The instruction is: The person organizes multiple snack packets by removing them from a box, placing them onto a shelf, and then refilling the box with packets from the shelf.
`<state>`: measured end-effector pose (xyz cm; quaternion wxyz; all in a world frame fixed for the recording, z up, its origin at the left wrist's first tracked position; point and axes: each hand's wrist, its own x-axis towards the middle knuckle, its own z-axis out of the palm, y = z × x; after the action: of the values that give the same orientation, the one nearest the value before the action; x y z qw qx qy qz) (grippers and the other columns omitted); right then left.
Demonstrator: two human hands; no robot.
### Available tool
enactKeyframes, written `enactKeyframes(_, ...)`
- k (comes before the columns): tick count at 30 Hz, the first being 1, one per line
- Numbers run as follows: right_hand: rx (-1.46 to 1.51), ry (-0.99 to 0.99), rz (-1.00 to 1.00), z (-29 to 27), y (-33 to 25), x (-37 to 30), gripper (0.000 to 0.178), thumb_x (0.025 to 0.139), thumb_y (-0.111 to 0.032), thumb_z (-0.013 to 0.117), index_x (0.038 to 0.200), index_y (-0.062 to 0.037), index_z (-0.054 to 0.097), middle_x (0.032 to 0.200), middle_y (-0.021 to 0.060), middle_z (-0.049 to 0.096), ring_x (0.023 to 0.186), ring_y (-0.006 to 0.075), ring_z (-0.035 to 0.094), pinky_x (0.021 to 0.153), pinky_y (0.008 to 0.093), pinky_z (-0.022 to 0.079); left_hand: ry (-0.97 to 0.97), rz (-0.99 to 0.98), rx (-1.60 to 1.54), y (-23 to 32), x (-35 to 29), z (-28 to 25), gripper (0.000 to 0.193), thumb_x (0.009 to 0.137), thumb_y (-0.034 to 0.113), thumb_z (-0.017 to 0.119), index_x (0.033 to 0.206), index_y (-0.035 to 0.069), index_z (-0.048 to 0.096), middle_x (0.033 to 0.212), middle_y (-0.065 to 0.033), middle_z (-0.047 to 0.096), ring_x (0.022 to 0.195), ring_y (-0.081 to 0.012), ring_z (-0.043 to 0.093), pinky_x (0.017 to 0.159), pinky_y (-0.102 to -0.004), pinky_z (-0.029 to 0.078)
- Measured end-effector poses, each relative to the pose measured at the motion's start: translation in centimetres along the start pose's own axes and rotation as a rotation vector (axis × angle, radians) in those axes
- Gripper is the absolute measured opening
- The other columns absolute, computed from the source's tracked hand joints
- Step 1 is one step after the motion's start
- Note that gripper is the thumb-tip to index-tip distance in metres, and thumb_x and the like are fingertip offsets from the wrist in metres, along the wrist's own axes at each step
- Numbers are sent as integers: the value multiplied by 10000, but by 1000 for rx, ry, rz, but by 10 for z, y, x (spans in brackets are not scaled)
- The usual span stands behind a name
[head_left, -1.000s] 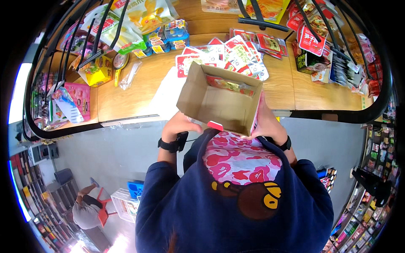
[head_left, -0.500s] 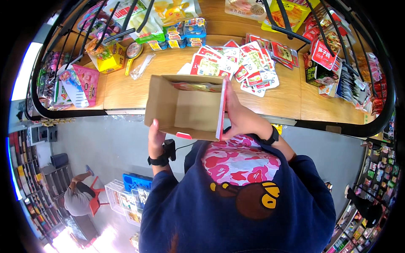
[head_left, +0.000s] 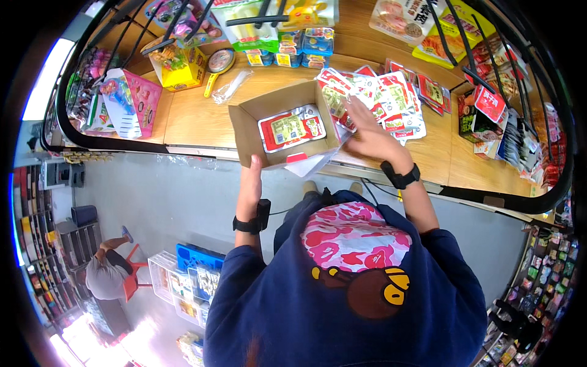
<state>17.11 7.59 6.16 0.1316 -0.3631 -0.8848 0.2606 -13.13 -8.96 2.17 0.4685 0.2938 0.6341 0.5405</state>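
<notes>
Left hand (head_left: 249, 183) fingers closed on the near edge of the cardboard box (head_left: 282, 125), propping it on the counter (head_left: 189, 116) edge. Red-and-silver packets (head_left: 291, 127) lie flat inside. Right hand (head_left: 370, 136) fingers spread open, resting on loose red packets (head_left: 391, 98) just right of the box.

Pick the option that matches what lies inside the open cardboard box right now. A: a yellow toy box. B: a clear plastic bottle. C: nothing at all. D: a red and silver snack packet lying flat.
D: a red and silver snack packet lies flat on the floor of the cardboard box, which the left hand props at its near edge while the right hand reaches over the packets on the shelf.
</notes>
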Motion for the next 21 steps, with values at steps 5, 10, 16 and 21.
enactKeyframes(5, -206, 84, 101, -2, 7, 14, 715, 849, -236, 711, 1460, -20, 409, 1540, 244, 331, 1457, 408, 250, 1189, 444, 270, -294, 566, -235, 64, -1, 12, 850, 1009, 487, 470, 1578, 25, 42, 1654, -175, 40, 1524, -289, 104, 1216, -396, 116)
enactKeyframes(10, -318, 166, 94, 7, 1, 29, 711, 782, -250, 782, 1376, 5, 487, 1333, 211, 514, 1312, 408, 415, 1083, 462, 388, -133, 851, 624, 158, -6, 5, 483, 945, 176, 635, 1394, 39, 521, 1503, -187, 440, 1407, -309, 404, 1158, -431, 305)
enactKeyframes(16, -55, 274, 290, -3, -14, 30, 562, 793, -195, 760, 1307, -58, 580, 1044, 178, 657, 948, 358, 638, 865, 405, 509, -503, 984, 945, 212, -10, 36, 277, 877, 116, 690, 1139, 27, 670, 1096, -136, 703, 953, -319, 674, 823, -387, 544)
enactKeyframes(21, 70, 392, 317, -27, -26, 5, 334, 822, -231, 739, 1087, -35, 686, 946, 169, 654, 889, 349, 638, 779, 401, 502, -761, 781, 1245, 191, 2, 39, 270, 882, 251, 698, 1084, 72, 688, 988, -156, 701, 889, -329, 666, 762, -412, 537)
